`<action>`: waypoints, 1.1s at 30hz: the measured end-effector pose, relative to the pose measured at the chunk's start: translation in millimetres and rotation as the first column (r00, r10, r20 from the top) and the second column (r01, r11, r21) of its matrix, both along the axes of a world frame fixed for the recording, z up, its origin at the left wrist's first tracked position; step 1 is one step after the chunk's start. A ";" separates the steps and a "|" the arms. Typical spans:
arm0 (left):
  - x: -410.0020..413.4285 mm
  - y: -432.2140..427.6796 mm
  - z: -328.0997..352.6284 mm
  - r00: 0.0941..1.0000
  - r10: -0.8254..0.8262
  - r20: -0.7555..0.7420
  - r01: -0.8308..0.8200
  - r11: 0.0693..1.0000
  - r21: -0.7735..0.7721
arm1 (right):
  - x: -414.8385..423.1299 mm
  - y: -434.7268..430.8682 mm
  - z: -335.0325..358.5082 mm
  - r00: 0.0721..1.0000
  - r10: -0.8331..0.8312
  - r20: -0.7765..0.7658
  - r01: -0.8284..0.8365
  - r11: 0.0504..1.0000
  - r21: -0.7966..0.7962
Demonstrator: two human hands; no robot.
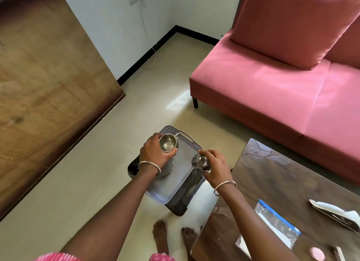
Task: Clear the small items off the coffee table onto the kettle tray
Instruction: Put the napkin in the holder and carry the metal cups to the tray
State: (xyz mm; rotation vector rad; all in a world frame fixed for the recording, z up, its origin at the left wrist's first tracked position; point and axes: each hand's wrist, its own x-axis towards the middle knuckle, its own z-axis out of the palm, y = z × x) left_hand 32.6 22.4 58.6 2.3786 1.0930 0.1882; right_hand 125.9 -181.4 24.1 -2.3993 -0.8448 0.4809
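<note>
kettle [167, 168] under left hand [153, 151], sofa [272, 81] cropped

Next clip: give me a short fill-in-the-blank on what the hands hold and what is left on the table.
1. Each hand holds a steel ___ over the grey tray.
2. The left hand has the ___ of the two.
3. The round pink item lies on the coffee ___.
4. The sofa is ___.

Missing: cup; larger; table; pink
</note>
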 end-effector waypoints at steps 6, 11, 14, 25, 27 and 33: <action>42.0 50.6 -22.7 0.999 -0.014 -0.035 0.013 1.000 -0.026 | 23.0 46.8 -23.1 0.993 0.107 0.045 -0.103 0.992 -0.076; 77.2 96.6 -55.5 0.981 -0.068 -0.180 0.048 0.993 -0.109 | 39.5 92.3 -47.6 0.989 0.138 0.062 -0.131 0.987 -0.097; 92.0 122.7 -80.6 0.970 -0.092 -0.225 0.056 0.985 -0.163 | 48.0 117.5 -68.1 0.990 0.125 0.065 -0.118 0.987 -0.105; 109.0 160.3 -169.3 0.862 -0.277 -0.425 0.200 0.955 -0.218 | 60.2 176.5 -132.8 0.971 0.225 0.080 -0.186 0.922 -0.341; 107.6 161.2 -179.2 0.858 -0.294 -0.421 0.226 0.953 -0.204 | 59.1 180.8 -144.7 0.959 0.277 0.066 -0.235 0.901 -0.365; 108.1 155.7 -202.1 0.874 -0.338 -0.349 0.316 0.941 -0.122 | 57.7 182.0 -170.6 0.941 0.330 0.078 -0.272 0.871 -0.409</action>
